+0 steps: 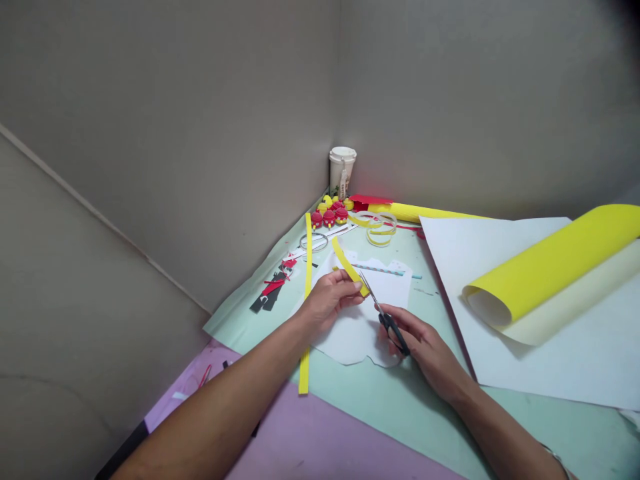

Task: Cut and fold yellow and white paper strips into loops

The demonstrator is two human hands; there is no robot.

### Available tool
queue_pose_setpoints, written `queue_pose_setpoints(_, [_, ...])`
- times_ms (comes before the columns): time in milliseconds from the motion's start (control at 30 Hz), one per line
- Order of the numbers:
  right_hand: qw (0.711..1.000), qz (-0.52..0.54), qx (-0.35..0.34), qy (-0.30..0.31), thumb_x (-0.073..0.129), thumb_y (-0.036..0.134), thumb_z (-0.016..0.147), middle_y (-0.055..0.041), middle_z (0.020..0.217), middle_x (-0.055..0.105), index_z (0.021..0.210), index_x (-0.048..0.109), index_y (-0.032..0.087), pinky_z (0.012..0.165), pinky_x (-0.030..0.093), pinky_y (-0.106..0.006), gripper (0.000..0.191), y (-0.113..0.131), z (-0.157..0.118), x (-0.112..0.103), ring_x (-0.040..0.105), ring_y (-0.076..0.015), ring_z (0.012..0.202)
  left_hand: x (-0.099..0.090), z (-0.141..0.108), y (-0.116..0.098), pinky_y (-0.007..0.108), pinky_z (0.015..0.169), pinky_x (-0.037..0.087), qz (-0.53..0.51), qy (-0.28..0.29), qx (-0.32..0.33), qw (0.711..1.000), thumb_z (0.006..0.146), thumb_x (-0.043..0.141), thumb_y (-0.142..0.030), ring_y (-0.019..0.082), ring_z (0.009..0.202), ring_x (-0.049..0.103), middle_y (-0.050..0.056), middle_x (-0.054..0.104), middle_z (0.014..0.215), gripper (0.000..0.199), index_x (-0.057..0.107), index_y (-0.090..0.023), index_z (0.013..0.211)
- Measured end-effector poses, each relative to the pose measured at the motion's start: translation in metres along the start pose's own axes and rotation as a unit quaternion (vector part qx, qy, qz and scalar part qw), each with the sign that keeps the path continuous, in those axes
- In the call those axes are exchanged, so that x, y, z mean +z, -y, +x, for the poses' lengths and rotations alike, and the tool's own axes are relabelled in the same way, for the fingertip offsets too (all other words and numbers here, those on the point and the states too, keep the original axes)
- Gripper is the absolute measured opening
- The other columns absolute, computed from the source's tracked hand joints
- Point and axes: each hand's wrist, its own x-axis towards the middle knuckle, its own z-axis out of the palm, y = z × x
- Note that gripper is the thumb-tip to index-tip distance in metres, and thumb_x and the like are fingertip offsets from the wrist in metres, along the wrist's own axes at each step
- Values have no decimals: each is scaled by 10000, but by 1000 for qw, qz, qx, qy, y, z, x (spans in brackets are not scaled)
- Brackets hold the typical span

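1. The left hand (334, 298) has its grip pinched on a short yellow strip (345, 259), near the strip's lower end; the strip is above a white paper (345, 340) on the green-covered desk (345, 380).
2. The right hand (423, 341) has its grip around the black handles of the scissors (395, 331).
3. The scissors' blades point at the strip's lower end; whether they touch it is hard to tell at this size.
4. A long yellow strip (304, 373) lies under the left forearm.
5. A striped straw (380, 269) lies just beyond the hands.
6. Farther back, red ornaments (329, 217) sit near a lidded cup (342, 172).
7. At right, a yellow roll (560, 263) rests on a large white sheet (540, 377).
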Motion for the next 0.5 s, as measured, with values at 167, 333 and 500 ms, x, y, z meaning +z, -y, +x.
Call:
queue_pose_setpoints(167, [989,-128,-61,-53,571,346,860,-8,812,583,1278,597,240,654,440,-283,432,-3,-2,2,520,-161,701,-4,3,3,215,731,537,7,5,11,1000,689,827,-193,107,775,649,59,682,936,314,663,-120,947])
queue_pose_setpoints(333, [966,-212,-127,-71,546,284,839,-45,968,651,1284,579,190,736,495,-267,457,-4,-2,5,592,-162,802,-4,4,-2,230,708,537,8,9,3,1000,633,865,-204,108,743,648,43,686,886,357,653,-122,908])
queue_pose_setpoints(500, [950,-261,-155,-75,539,284,835,-47,919,667,1279,570,168,718,513,-251,460,-5,-2,6,615,-158,782,-2,4,-6,228,712,538,-8,13,8,1000,607,867,-163,110,728,658,48,695,879,356,646,-111,881])
